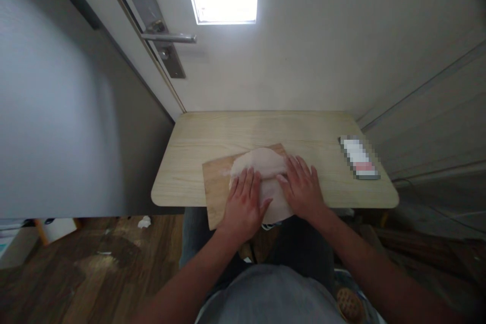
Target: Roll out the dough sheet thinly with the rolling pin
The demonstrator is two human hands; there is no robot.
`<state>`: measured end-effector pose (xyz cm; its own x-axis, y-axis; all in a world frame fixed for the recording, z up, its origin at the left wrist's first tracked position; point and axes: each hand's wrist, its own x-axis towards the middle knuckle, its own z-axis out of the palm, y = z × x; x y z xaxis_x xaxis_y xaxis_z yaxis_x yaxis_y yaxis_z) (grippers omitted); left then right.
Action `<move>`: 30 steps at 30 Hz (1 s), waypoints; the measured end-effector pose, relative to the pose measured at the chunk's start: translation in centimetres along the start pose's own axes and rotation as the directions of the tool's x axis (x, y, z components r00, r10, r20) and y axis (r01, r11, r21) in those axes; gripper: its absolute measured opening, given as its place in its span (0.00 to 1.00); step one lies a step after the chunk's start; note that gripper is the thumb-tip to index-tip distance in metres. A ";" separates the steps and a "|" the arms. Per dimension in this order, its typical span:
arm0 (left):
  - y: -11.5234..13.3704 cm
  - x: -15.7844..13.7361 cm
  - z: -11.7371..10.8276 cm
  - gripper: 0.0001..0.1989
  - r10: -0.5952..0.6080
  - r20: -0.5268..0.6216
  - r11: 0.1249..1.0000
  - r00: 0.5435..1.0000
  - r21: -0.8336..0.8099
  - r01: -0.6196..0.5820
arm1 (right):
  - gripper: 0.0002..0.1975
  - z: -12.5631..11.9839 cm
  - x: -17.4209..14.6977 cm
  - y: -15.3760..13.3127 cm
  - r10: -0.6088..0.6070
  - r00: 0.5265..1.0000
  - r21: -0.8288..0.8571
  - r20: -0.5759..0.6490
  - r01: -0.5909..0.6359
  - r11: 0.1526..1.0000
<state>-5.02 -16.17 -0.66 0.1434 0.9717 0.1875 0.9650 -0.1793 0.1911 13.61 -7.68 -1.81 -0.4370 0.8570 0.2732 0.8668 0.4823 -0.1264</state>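
Note:
A wide, pale sheet that looks like rolled-out dough (275, 197) lies over a wooden board (216, 190) and reaches past the board's right side toward my lap. My left hand (245, 205) rests flat on the left part of the dough, fingers stretched forward and thumb out to the side. On the right part lies my right hand (304, 187), its fingers extended and slightly spread. Between the two hands a raised line crosses the dough; whether it is a fold or something thin cannot be made out. Both palms hide part of the dough beneath them.
The board sits at the front edge of a light wood table (228, 129), overhanging it. A phone (359, 157) with a blurred screen lies at the table's right. Behind stands a door with a metal handle (170, 38). A crumpled white scrap (144, 221) is on the floor.

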 end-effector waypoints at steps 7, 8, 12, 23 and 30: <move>-2.3 4.4 0.4 0.33 -0.051 -0.011 0.999 0.999 0.016 0.051 | 0.29 1.1 5.4 -0.4 0.042 0.998 -0.027 0.037 -0.041 0.999; -2.9 5.6 0.4 0.33 -0.069 -0.012 0.997 0.998 0.022 0.069 | 0.29 1.4 6.9 -0.4 0.050 0.998 -0.030 0.037 -0.049 0.998; -5.1 10.0 0.4 0.32 -0.151 0.001 0.987 0.989 0.058 0.150 | 0.30 2.7 12.1 -0.5 0.103 0.994 -0.034 0.042 -0.102 0.994; -5.1 10.0 0.2 0.31 -0.136 -0.004 0.989 0.991 0.055 0.136 | 0.29 2.9 11.8 -0.9 0.116 0.993 -0.031 0.018 -0.116 0.993; -1.1 2.1 -0.3 0.33 -0.025 -0.013 1.000 1.000 0.011 0.025 | 0.30 0.9 2.4 -0.9 0.022 1.000 -0.011 -0.018 -0.022 1.000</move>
<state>-5.87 -13.94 -0.24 0.1169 0.9738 0.1949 0.9706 -0.1536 0.1855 11.60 -5.85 -1.87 -0.4133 0.8641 0.2872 0.8790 0.4610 -0.1219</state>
